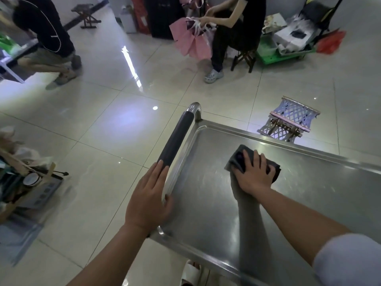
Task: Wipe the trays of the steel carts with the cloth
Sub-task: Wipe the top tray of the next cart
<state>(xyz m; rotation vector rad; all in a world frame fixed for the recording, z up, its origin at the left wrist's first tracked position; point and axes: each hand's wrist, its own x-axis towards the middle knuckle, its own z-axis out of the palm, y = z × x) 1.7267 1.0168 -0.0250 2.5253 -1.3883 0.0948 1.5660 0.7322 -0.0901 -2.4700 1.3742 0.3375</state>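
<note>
The steel cart's top tray (206, 203) fills the lower right of the head view, shiny and bare. A folded dark grey cloth (237, 159) lies flat on the tray near its far rim. My right hand (254, 172) presses down on the cloth with fingers spread over it. My left hand (149, 198) grips the cart's push handle (175, 141), a steel bar with a black foam sleeve, at its near end.
Glossy tiled floor surrounds the cart. A small folding stool (288, 122) stands just beyond the tray's far edge. A seated person with pink bags (191, 42) is farther back, another person crouches at the far left (45, 38). Clutter in boxes sits at the left (24, 178).
</note>
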